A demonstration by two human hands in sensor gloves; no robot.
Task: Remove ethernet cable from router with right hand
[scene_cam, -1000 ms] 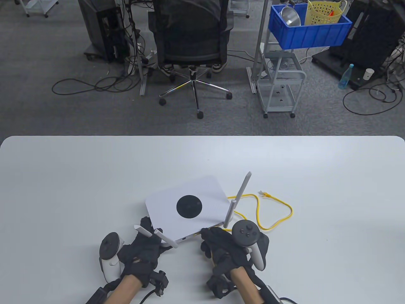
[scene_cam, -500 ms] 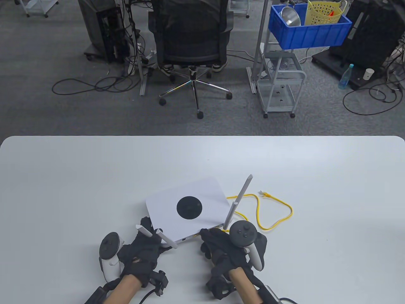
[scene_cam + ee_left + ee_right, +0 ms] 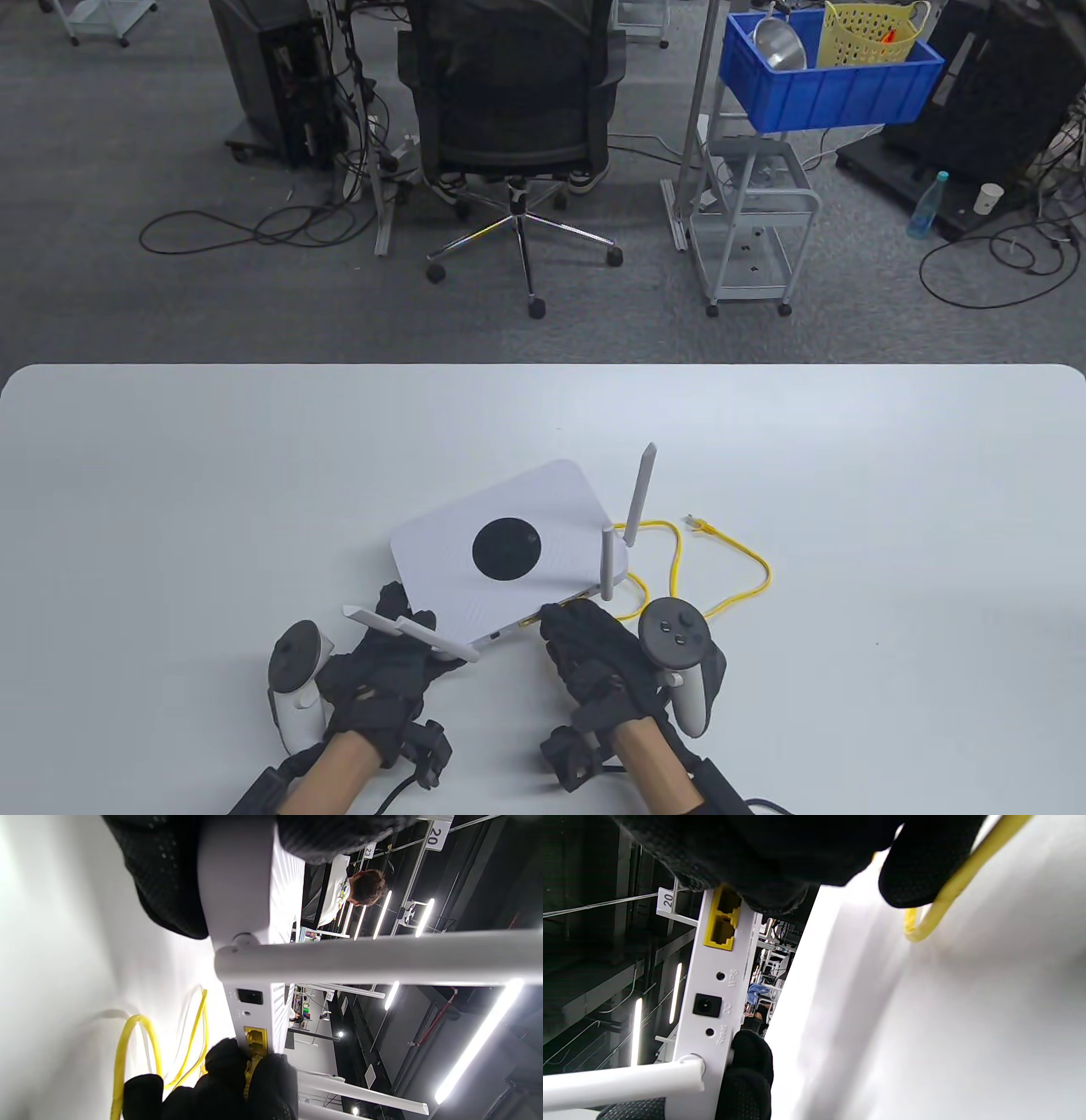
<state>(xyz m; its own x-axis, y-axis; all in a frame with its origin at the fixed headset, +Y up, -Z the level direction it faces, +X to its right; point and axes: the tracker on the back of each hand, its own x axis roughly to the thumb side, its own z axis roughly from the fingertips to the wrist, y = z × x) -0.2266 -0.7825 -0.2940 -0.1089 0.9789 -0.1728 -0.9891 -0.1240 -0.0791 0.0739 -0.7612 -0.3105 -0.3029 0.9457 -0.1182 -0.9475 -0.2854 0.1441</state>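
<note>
Router [image 3: 509, 552] sits on the worktop [image 3: 170, 475] close to the near edge, turned at an angle, its port face toward me and slightly right. I have my right hand [image 3: 607, 662] at that near face, and the whole move turns on this: the plug's long axis runs out of the port face toward my fingers, so the pull has to come straight back toward the near side, along that axis, not sideways.

From the left wrist view, my right fingers [image 3: 271, 1077] are pinched around the yellow plug of the ethernet cable [image 3: 738, 594] just where it meets the yellow ports [image 3: 256, 1038]. I cannot tell from these views whether the plug is seated or already clear of its socket; the right wrist view shows two yellow ports [image 3: 722, 918] open beside my fingers, with the occupied one hidden under the glove.

My left hand [image 3: 382, 679] grips the router's near-left corner, beside an antenna [image 3: 407, 632] lying flat, so the body is braced against the pull. The cable's slack loops on the worktop to the right of the router, its free end [image 3: 697, 523] lying loose on the far side of that loop.

My judgement: the right hand is the nearer one to the plug, and a snag on the latch is the risk.
</note>
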